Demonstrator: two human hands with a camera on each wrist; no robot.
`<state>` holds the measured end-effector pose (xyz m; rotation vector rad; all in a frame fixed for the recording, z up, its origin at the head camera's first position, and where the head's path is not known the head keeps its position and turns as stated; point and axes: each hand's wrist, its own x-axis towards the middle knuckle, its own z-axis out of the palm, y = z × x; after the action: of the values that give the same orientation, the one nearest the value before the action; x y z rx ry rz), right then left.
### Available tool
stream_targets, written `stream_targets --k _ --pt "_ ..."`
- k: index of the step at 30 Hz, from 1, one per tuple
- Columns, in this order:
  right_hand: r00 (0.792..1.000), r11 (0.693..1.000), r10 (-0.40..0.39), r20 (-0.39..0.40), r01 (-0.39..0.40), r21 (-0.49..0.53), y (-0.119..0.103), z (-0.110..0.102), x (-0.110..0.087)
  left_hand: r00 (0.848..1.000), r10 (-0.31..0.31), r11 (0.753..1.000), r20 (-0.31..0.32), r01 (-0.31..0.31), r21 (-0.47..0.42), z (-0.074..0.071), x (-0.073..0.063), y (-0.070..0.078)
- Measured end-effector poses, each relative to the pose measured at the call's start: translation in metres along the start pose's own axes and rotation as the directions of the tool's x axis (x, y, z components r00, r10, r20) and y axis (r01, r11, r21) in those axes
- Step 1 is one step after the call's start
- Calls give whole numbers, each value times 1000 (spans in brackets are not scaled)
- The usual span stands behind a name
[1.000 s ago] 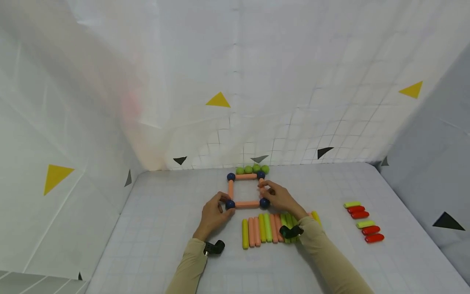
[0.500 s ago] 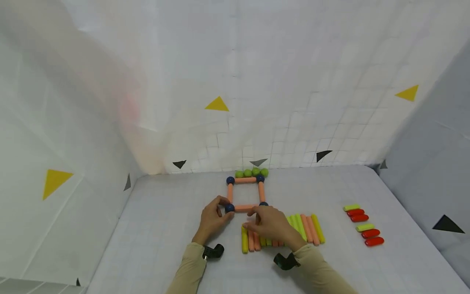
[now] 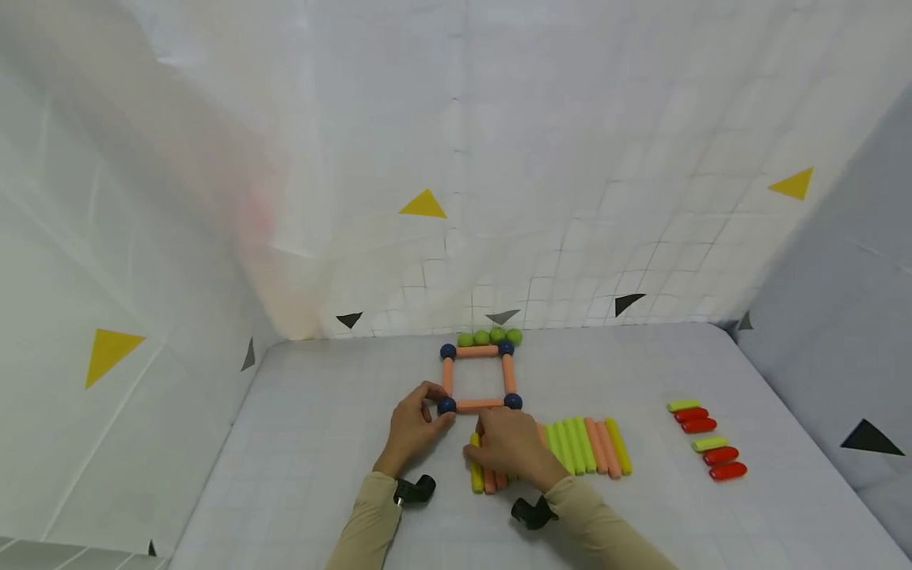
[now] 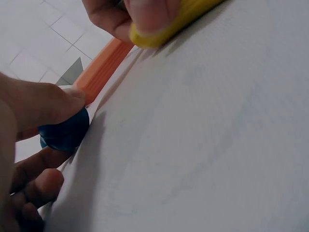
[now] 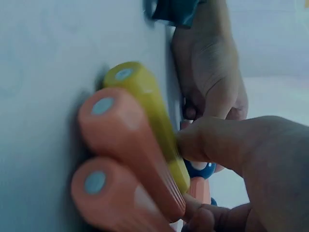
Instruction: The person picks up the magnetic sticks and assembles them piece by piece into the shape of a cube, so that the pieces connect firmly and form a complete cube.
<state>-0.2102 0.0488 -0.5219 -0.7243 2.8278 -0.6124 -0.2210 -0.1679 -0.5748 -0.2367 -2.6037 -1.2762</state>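
Observation:
Blue balls and salmon magnetic rods form a square on the table. My left hand (image 3: 413, 427) holds its near-left blue ball (image 3: 446, 405) between thumb and fingers; the left wrist view shows that ball (image 4: 67, 130) against the end of a salmon rod (image 4: 104, 70). My right hand (image 3: 514, 447) is over the left end of a row of rods. Its thumb and fingers pinch the leftmost yellow rod (image 3: 476, 475), which shows a metal tip in the right wrist view (image 5: 145, 94). Two salmon rods (image 5: 118, 123) lie beside it. The hand hides several rods.
Green balls (image 3: 497, 336) line up behind the square, near the back wall. The row continues right with lime rods (image 3: 573, 447), salmon rods (image 3: 602, 447) and a yellow one (image 3: 618, 447). Short red pieces (image 3: 727, 471) and lime pieces (image 3: 710, 443) lie at the right.
My right hand has moved from the square's right side, left and nearer, down to the row's leftmost yellow rod. My left hand has stayed on the near-left ball.

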Motion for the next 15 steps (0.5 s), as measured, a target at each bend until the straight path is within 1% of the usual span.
stream_targets --k 1,3,6,8,10,13,15 --pt "1000 1000 8 7 -8 27 1 0 1 1000 0 1000 0 0 -1 0 0 0" --pt "1000 993 22 22 -24 117 3 -3 2 1000 0 1000 2 0 2 -1 0 -1" --pt "999 964 33 33 -40 262 9 -15 3 1000 6 1000 3 -6 12 0 0 -1" --pt "999 932 33 29 -41 360 15 -26 6 1000 12 1000 -2 -12 14 1 0 -1" --pt "998 898 54 17 -56 436 23 -38 10 1000 18 1000 -7 -18 16 1 0 0" --pt "995 850 102 -16 -79 521 37 -53 17 1000 24 1000 -8 -24 13 0 0 1" --pt "989 824 142 -35 -99 559 48 -61 23 1000 28 1000 -8 -28 14 0 -1 2"
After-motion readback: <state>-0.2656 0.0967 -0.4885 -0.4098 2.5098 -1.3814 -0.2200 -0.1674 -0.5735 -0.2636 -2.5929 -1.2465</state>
